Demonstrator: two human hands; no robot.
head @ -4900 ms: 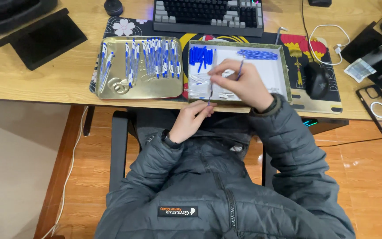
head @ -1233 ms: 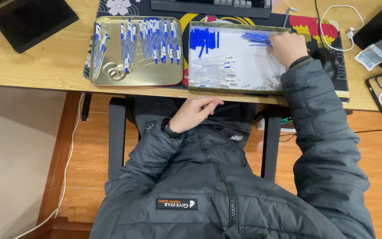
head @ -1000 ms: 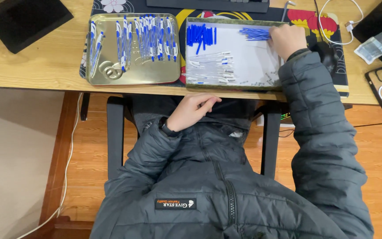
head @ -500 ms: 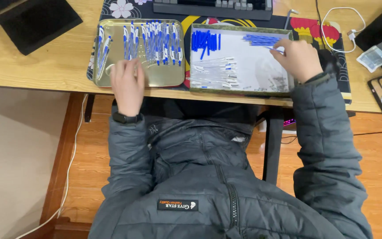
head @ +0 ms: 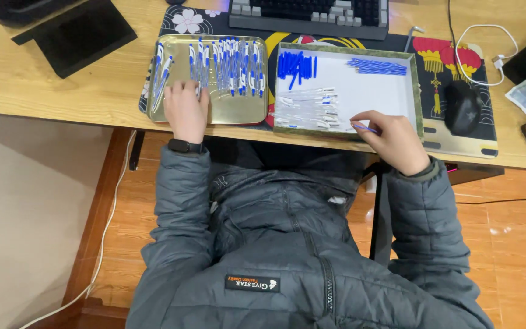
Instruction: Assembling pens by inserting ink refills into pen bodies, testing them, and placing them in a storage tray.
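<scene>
**Two hands at two trays of pen parts**

The left hand (head: 186, 109) lies palm down in the gold metal tray (head: 171, 117), its fingers (head: 178, 91) spread flat over the tray floor and reaching up to the row of assembled blue-and-white pens (head: 229, 64); whether those fingers have hold of any pen I cannot tell; a dark band sits on that wrist.

The right hand (head: 394, 139) rests at the near right corner of the white-lined tray (head: 418, 91), its fingers pinched shut on a thin blue refill (head: 366, 128) that pokes out leftward over the tray's white floor.

Inside the white-lined tray the parts lie in separate groups: blue caps (head: 296, 64) at the far left, a bundle of blue refills (head: 377, 66) at the far right, and clear barrels (head: 308, 106) heaped along the near left side; the held refill lies just beside those barrels, apart from the bundle.

Both trays stand side by side on a patterned desk mat (head: 452, 58) on the wooden surface (head: 44, 91); a keyboard (head: 308, 9) lies beyond them, a dark mouse (head: 462, 106) to the right of the white-lined tray, and a black tablet stand (head: 74, 33) to the far left; a white cable (head: 488, 45) loops near the mouse.
</scene>
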